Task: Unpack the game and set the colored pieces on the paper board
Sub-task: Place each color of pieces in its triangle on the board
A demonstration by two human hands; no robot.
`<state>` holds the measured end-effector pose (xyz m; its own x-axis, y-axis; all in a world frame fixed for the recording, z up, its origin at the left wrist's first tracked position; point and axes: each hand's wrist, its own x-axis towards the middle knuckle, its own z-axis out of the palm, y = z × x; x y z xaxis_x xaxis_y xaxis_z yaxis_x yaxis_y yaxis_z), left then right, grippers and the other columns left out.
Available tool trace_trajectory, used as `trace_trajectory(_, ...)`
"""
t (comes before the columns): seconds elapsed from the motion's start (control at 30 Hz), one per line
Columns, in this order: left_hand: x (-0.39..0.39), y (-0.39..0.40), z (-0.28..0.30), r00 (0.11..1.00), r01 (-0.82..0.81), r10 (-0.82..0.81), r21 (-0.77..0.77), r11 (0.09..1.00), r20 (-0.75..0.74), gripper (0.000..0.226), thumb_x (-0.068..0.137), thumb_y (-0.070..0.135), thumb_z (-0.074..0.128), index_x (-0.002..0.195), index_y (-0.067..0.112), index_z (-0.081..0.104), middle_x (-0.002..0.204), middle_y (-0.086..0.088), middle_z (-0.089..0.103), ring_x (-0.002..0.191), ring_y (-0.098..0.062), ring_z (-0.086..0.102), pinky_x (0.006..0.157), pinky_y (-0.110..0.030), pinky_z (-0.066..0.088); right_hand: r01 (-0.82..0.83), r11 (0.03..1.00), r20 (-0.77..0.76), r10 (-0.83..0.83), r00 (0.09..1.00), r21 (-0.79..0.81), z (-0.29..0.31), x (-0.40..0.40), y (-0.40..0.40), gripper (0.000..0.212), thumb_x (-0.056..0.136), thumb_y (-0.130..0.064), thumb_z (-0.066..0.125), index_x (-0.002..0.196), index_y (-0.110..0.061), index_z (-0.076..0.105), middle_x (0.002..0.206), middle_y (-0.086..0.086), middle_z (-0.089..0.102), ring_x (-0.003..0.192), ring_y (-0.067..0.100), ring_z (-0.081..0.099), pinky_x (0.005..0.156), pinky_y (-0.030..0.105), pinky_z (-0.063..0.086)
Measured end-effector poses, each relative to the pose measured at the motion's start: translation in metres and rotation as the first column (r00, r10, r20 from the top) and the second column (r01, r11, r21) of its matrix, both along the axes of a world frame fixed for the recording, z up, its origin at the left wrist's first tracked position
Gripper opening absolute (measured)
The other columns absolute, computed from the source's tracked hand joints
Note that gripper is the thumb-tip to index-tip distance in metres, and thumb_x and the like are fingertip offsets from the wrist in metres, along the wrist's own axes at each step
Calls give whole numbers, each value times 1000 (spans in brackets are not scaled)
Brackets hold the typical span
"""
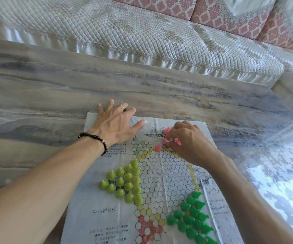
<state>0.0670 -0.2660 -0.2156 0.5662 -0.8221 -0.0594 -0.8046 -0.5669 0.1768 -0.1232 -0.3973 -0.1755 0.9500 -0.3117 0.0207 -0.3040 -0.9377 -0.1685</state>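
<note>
Sofa [142, 32]: seen behind the table, draped in a pale quilted cover; pink patterned back cushions [217, 13] are ranged along its far side.
Table [107, 81]: a grey marbled top is seen, with the paper board laid on its near part.
Paper board [163, 173]: a creased white sheet is spread flat, printed with a star of small circles; yellow-tinted circles ring the centre, and red-tinted circles are seen at the near point.
Writing: large black characters are printed at the far edge of the board beside the right hand, and blocks of small print lie along the left, right and near margins; none of it can be read.
Left hand [115, 124]: laid flat with fingers spread wide on the far left corner of the sheet, the fingertips reaching onto the table; nothing is held. A ring is worn on one finger and a dark bead bracelet [94, 140] on the wrist.
Right hand [189, 140]: curled at the far point of the star, with several pink pieces gripped in the fingers.
Dark green pieces [193, 217]: clustered in the near right point of the star.
Yellow-green pieces [124, 182]: clustered in the left point, standing upright.
Pink pieces [166, 140]: bunched under the right fingers; one stands on the board just left of that hand.
</note>
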Motion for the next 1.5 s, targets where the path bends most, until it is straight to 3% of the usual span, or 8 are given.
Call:
trace_trajectory(0.13, 0, 1, -3, 999, 19, -19, 1, 1000, 26, 76, 87, 74, 20, 149, 30, 28, 158, -6, 22, 145, -37, 8, 114, -63, 7, 9, 999, 207, -15, 978, 34, 10, -6, 2, 14, 90, -21, 65, 96, -11, 73, 83, 2, 72, 73, 13, 65, 72, 33, 56)
trace_trajectory(0.2, 0, 1, -4, 1000, 19, -19, 0, 1000, 24, 77, 87, 74, 20, 149, 30, 28, 159, -6, 21, 146, -37, 8, 113, -63, 7, -2, 998, 239, -14, 971, 63, 16, -9, 2, 11, 89, -19, 67, 94, -12, 74, 79, -1, 72, 67, 8, 66, 67, 28, 57)
trace_trajectory(0.53, 0, 0, -5, 1000, 5, -4, -28, 1000, 28, 76, 86, 74, 24, 148, 30, 31, 158, -6, 22, 145, -37, 9, 113, -64, 8, -47, 998, -96, 51, 994, 48, 23, -8, 12, 11, 86, -15, 66, 91, -19, 76, 82, -8, 70, 72, 2, 60, 73, 20, 53)
trace_trajectory(0.87, 0, -1, -6, 1000, 0, 1, -44, 999, 20, 76, 86, 74, 25, 147, 30, 33, 158, -5, 23, 145, -37, 9, 113, -65, 8, -47, 997, -130, 54, 990, 57, 18, -5, 12, 12, 85, -22, 66, 95, -20, 71, 87, -8, 65, 77, 5, 60, 76, 25, 53)
trace_trajectory(1.03, 0, -2, -6, 1000, -8, 9, -53, 999, 9, 77, 85, 76, 23, 147, 31, 33, 158, -4, 24, 146, -36, 9, 113, -64, 8, 27, 998, -85, -21, 996, 64, 30, -21, -7, 23, 83, -9, 59, 101, -18, 70, 93, -9, 62, 75, -10, 51, 72, 16, 51)
trace_trajectory(1.13, 0, -2, -6, 1000, -12, 12, -55, 998, 9, 77, 85, 76, 22, 147, 31, 34, 158, -3, 24, 146, -35, 10, 114, -63, 7, 34, 999, -92, -31, 995, 38, 27, -28, -13, 20, 83, -14, 63, 99, -20, 72, 92, -9, 66, 73, -9, 52, 70, 11, 47)
trace_trajectory(1.3, 0, -2, -7, 1000, -20, 20, -66, 998, 4, 76, 86, 76, 25, 147, 31, 34, 158, -3, 24, 146, -35, 9, 114, -63, 6, 12, 1000, -109, -15, 994, -26, 16, -29, -9, 13, 82, -25, 70, 95, -26, 72, 86, -11, 67, 79, 4, 59, 84, 35, 52)
trace_trajectory(1.5, 0, -2, -9, 1000, -21, 22, -77, 997, 5, 75, 86, 75, 25, 146, 31, 34, 158, -3, 24, 146, -35, 9, 114, -63, 5, 52, 998, -74, -53, 996, -19, 10, -26, -9, 19, 85, -22, 65, 103, -27, 71, 84, -10, 67, 84, 9, 52, 84, 34, 45)
